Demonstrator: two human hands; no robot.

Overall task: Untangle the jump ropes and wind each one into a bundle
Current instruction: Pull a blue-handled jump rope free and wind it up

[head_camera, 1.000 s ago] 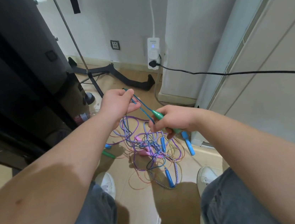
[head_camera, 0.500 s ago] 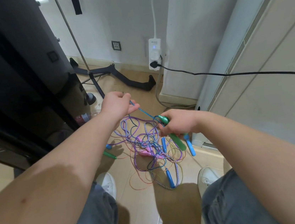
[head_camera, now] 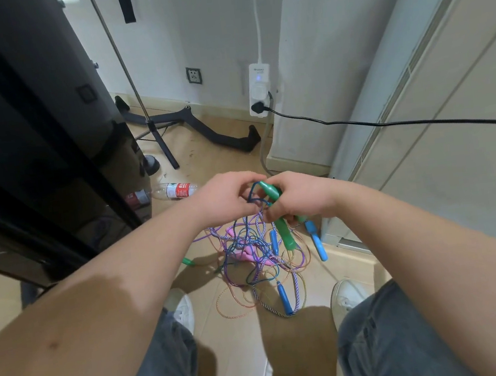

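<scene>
A tangle of jump ropes [head_camera: 256, 254] lies on the floor between my feet: purple, blue, pink and orange cords with several blue handles [head_camera: 284, 297], a pink handle [head_camera: 246, 252] and a green handle [head_camera: 188, 261] at its left. My right hand [head_camera: 296, 199] grips a green handle [head_camera: 278, 212] held above the pile. My left hand [head_camera: 226, 198] pinches the dark blue cord [head_camera: 252, 194] coming from that handle. Both hands meet close together over the tangle.
A black cabinet [head_camera: 31, 136] stands at the left, with a plastic bottle [head_camera: 173, 190] lying beside it. A tripod stand [head_camera: 152, 127] and black base sit behind. A power strip [head_camera: 259, 88] on the wall feeds a black cable [head_camera: 388, 123] running right. My white shoes [head_camera: 346, 302] flank the pile.
My left hand has moved right and down to meet my right hand, and the stretched blue cord between them now forms a short loop. The camera view dipped slightly.
</scene>
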